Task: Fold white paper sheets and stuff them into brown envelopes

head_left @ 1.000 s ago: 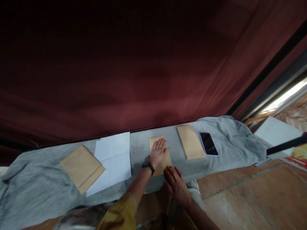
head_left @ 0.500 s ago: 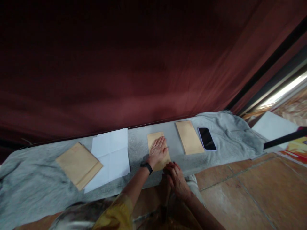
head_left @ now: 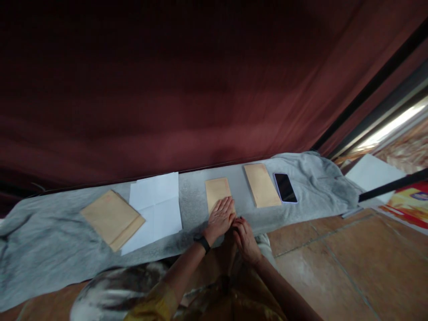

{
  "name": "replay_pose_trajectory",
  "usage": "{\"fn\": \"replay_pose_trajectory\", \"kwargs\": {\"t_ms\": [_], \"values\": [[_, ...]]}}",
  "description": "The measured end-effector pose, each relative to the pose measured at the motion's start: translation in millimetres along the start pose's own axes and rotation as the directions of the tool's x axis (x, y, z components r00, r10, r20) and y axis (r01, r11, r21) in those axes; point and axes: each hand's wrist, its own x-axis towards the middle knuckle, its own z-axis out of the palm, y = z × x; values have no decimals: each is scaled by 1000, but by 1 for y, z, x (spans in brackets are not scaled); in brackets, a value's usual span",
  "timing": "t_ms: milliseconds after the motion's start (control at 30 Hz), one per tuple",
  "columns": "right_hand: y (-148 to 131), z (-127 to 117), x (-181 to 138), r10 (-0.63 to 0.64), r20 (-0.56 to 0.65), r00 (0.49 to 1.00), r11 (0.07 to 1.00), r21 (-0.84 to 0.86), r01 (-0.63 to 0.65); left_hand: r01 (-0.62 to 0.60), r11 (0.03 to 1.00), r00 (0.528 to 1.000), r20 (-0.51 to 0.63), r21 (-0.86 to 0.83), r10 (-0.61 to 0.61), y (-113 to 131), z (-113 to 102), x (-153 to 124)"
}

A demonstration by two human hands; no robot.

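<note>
My left hand (head_left: 221,216) lies flat with fingers stretched out on the near end of a small brown envelope (head_left: 217,191) that rests on a grey cloth (head_left: 50,249). A black band is on that wrist. My right hand (head_left: 245,237) sits just to the right, at the envelope's near right corner, fingers bent down onto the cloth edge; whether it pinches the envelope is unclear.
A second brown envelope (head_left: 261,184) and a dark phone (head_left: 285,187) lie to the right. White sheets (head_left: 155,209) and a stack of brown envelopes (head_left: 111,218) lie to the left. A dark red curtain (head_left: 187,89) hangs behind. Tiled floor (head_left: 351,263) is at the right.
My left hand slid toward me along the envelope, uncovering its far half. My right hand drew in beside it. The view shifted slightly.
</note>
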Motion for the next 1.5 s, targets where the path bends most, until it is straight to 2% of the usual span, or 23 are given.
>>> {"fn": "replay_pose_trajectory", "kwargs": {"t_ms": [167, 333, 533, 700, 800, 900, 1100, 1500], "values": [[2, 3, -1, 44, -34, 998, 997, 62, -42, -53, 999, 998, 20, -1, 53, 7, -4, -20], [-2, 6, 5, 178, -113, 978, 978, 135, -162, -88, 996, 996, 26, -10, 88, 16, -12, -42], [-8, 2, 16, 258, -112, 960, 948, 223, -228, -119, 992, 988, 92, -29, 122, 23, -16, -67], [-16, 7, 26, 168, 22, 985, 965, 202, -169, -154, 987, 982, 105, -49, 158, 21, -6, -79], [-21, 15, 25, 55, 121, 991, 992, 107, -68, -147, 988, 986, 77, -52, 151, 21, -1, -83], [-20, 20, 18, 9, 169, 986, 1000, -16, -6, -99, 992, 993, 62, -72, 104, 23, -2, -87], [-8, 15, 2, -25, 212, 977, 984, -169, 62, -76, 994, 994, 68, -79, 81, 21, -15, -98], [8, -5, -13, -12, 192, 981, 969, -241, 59, -68, 997, 997, 38, -45, 70, 16, -22, -112]]}}
